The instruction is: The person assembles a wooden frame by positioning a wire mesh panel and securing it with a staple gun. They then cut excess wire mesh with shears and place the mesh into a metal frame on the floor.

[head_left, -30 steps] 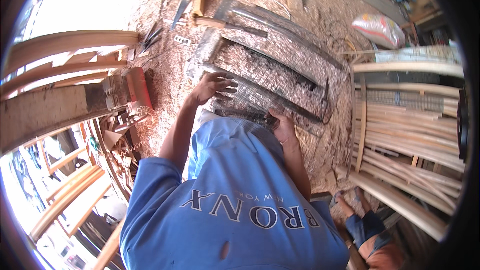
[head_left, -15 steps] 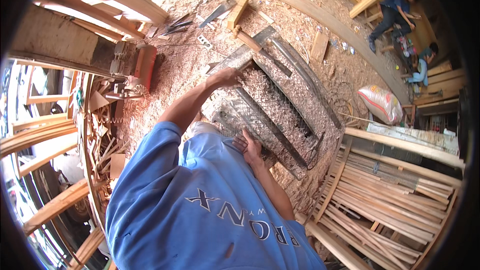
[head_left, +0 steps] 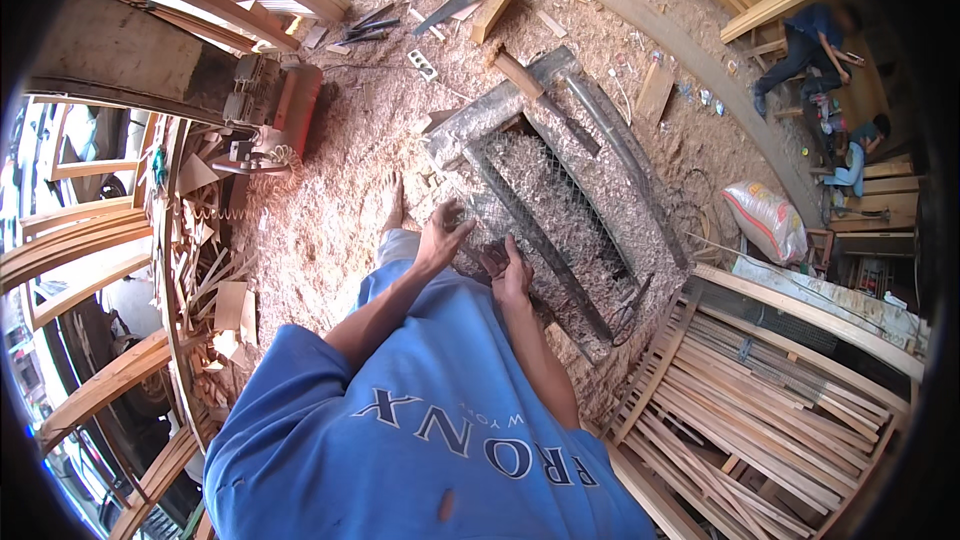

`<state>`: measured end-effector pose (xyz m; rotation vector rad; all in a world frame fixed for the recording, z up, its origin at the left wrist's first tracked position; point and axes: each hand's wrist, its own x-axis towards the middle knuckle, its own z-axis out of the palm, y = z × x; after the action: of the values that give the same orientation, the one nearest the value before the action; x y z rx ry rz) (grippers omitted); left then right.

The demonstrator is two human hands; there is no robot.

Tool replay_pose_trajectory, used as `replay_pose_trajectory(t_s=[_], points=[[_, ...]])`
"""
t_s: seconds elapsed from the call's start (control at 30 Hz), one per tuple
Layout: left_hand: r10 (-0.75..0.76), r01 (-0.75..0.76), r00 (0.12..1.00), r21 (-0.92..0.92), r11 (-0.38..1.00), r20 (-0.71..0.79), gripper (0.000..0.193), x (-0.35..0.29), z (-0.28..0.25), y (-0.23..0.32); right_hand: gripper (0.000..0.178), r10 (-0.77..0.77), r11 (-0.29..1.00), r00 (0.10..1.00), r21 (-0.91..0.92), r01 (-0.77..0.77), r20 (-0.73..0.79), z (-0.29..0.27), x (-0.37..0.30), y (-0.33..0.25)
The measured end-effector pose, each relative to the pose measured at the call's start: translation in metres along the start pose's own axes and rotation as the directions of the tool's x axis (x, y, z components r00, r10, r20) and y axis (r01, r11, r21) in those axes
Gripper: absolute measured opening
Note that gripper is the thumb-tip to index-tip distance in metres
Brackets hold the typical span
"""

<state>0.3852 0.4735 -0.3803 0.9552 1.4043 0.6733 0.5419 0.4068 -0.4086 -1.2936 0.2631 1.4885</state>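
Observation:
Both hands are close together at the near side of a dark metal frame (head_left: 540, 258) half covered in wood shavings. My left hand (head_left: 443, 235) has its fingers curled in front of my waist; what they hold, if anything, is too small to make out. My right hand (head_left: 511, 268) is just right of it, thumb raised apart from loosely bent fingers. Fine wire mesh (head_left: 497, 218) lies beyond the hands, over the near part of the frame. A wooden-handled blade tool (head_left: 520, 72) rests across the frame's far end.
A handsaw (head_left: 452, 6), a wood block (head_left: 495, 8) and a power strip (head_left: 422, 65) lie among shavings beyond the frame. A red tank (head_left: 298, 105) stands left. On the right are a white sack (head_left: 765, 220) and stacked wood strips (head_left: 770, 410). Two people sit at far right.
My left hand has come back from the frame's far left corner toward my body, beside my right hand. The right hand's fingers have bent and its thumb has lifted. A bare foot now shows.

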Motion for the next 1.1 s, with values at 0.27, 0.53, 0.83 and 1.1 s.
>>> replay_pose_trajectory(t_s=[0.27,0.53,0.83,1.1], points=[[0.132,-0.117,0.987,0.159,0.98,-0.09,0.065,0.005,-0.014,-0.01,0.037,-0.036,0.999,0.997,0.033,0.034,0.067,0.031,0.013,0.034],[0.028,-0.028,1.0,0.162,0.986,0.004,0.066,0.008,-0.03,0.008,0.052,0.295,0.885,0.939,-0.422,-0.2,0.175,0.031,-0.034,-0.019],[-0.039,0.028,0.992,0.089,0.996,0.121,0.063,-0.014,-0.057,0.006,0.053,-0.755,-0.073,0.619,-0.966,0.249,0.217,-0.005,-0.047,-0.128],[-0.047,0.054,0.988,-0.041,0.998,0.15,0.064,-0.021,-0.062,0.0,0.038,-0.58,-0.181,0.729,-0.93,0.319,0.363,0.004,0.013,-0.132]])
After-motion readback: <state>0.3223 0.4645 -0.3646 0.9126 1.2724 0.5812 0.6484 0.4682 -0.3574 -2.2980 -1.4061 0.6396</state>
